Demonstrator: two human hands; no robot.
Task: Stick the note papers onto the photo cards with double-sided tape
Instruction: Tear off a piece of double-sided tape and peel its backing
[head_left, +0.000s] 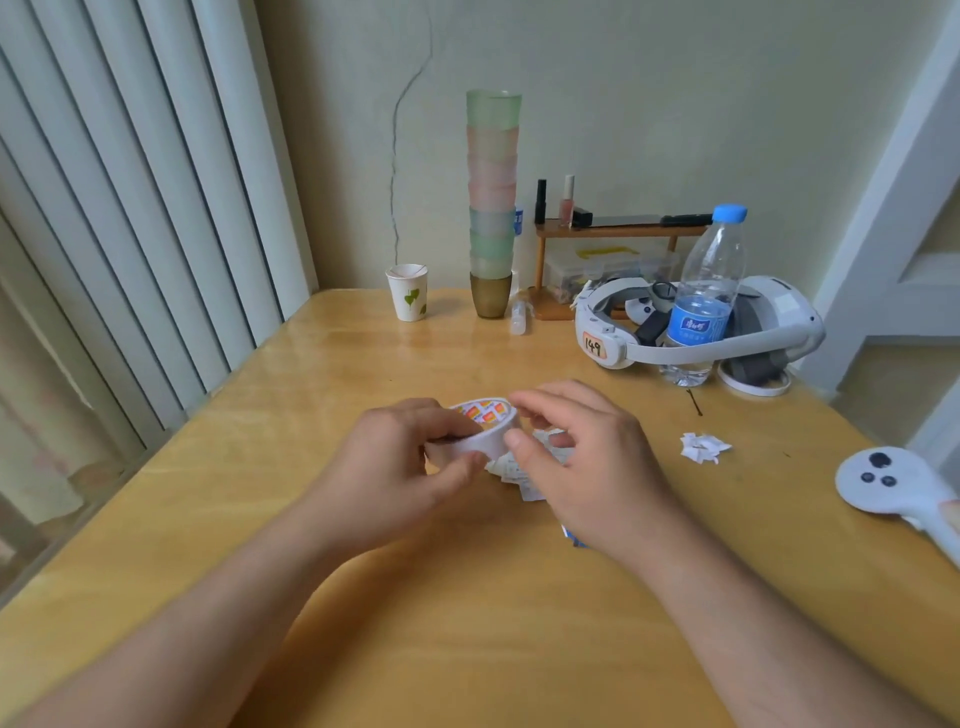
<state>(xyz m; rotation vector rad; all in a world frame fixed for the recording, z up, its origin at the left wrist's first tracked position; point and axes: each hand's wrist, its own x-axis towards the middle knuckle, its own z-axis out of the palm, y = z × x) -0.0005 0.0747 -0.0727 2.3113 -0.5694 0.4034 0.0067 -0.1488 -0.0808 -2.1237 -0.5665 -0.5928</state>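
White, round double-sided tape roll (485, 434) sits gripped in our left hand (410, 467), while our right hand (582, 457) beside it pinches at its edge over small paper cards (524, 475).

— This looks like a room in someone's home, doesn't it?

— I think so. The wooden surface (363, 519) sits in a corner, vertical blinds (130, 208) on one side, a cracked painted wall (405, 130) behind.

— And the clutter is household stuff: a stack of plastic cups (492, 197), a paper cup (408, 292), a water bottle (701, 296).

— Nail polish (567, 200) on a little wooden shelf (618, 231), too. A VR headset (696, 325) and its controller (898, 488) lie by the edge.
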